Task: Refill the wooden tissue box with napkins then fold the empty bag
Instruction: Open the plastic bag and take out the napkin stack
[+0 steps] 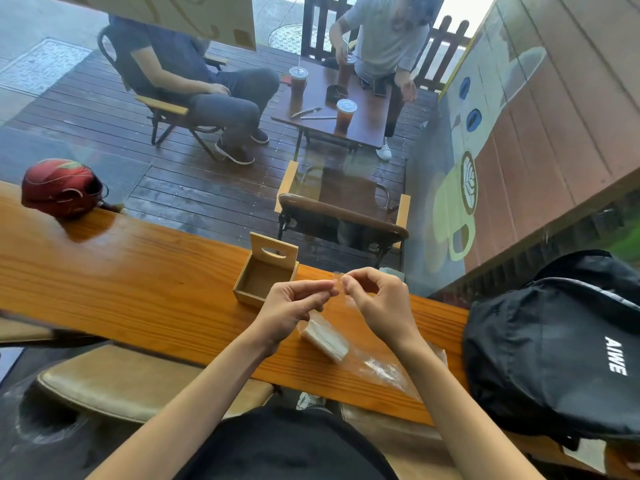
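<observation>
Centrally, both sets of fingers meet above the desk: the left hand (pixel 294 306) pinches thumb to fingertips, the right hand (pixel 375 299) does likewise, and between them is stretched the mouth edge of a thin, clear, crinkled plastic bag (pixel 377 367). The film is nearly invisible at the pinch, so exactly how much of it each hand holds cannot be told. Below the hands the bag trails down onto the long, glossy, orange-brown wooden desk (pixel 121 282), and inside it lies a flat rectangular stack of white paper napkins (pixel 323 337), soft-edged and slightly tilted. Just beyond the left hand stands the small, pale, square wooden tissue box (pixel 265 277), its interior empty and its slotted lid (pixel 273 252) hinged upright at the far side. A black fabric backpack (pixel 554 344) rests at the right end of the desk; a red helmet (pixel 62 188) sits at the far left.

Judged stage: opening the bag, with no napkins yet in the box. Probable faults: the slippery film may slide out of so light a pinch; a sharp pull could tear it unevenly, spoiling the later folding; a loose stack may fan out or slip off the near edge of the desk; the upright lid could drop shut if the light box is nudged.
</observation>
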